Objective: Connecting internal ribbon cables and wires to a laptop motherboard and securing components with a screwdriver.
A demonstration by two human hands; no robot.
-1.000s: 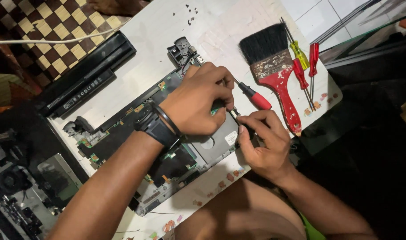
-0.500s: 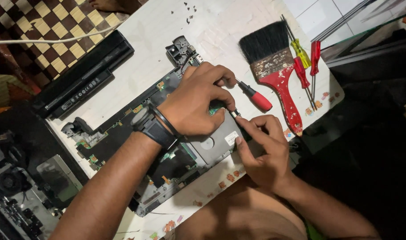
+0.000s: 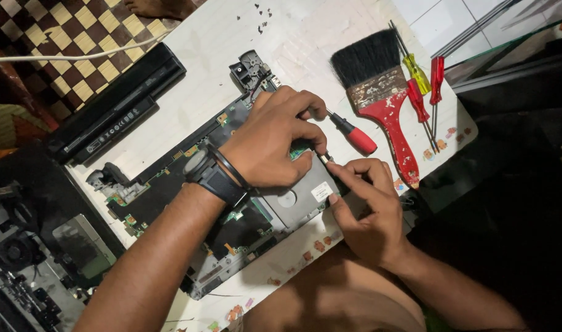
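Both hands meet over the opened laptop base (image 3: 170,184), which lies slantwise across the white desk (image 3: 201,55), its lower corner close to the desk's near edge. The left hand (image 3: 272,141), with a dark watch (image 3: 210,175) and a thin band at the wrist, arches over the board, its fingers (image 3: 305,132) curled down and pinching at a small silvery part (image 3: 325,158) beside the metal drive (image 3: 296,200). The right hand (image 3: 367,212) comes in from the near side, its fingers (image 3: 348,172) bent and touching the same small part and the drive's edge; whether either hand truly grips it, I cannot tell. The drive is flat, grey, smooth, with a small white rectangular label (image 3: 322,191) at its right corner. A red-handled screwdriver (image 3: 353,134) lies just beside the left knuckles. Open room sits at the far side of the desk, bare but for a few dark screws (image 3: 262,11). To the right lie a bristly black paintbrush (image 3: 379,92) with a worn red handle and three slim screwdrivers (image 3: 425,86), near the desk's right edge. A long black battery (image 3: 118,107) bearing a pale label strip rests along the left edge, by a checkered floor (image 3: 59,37).
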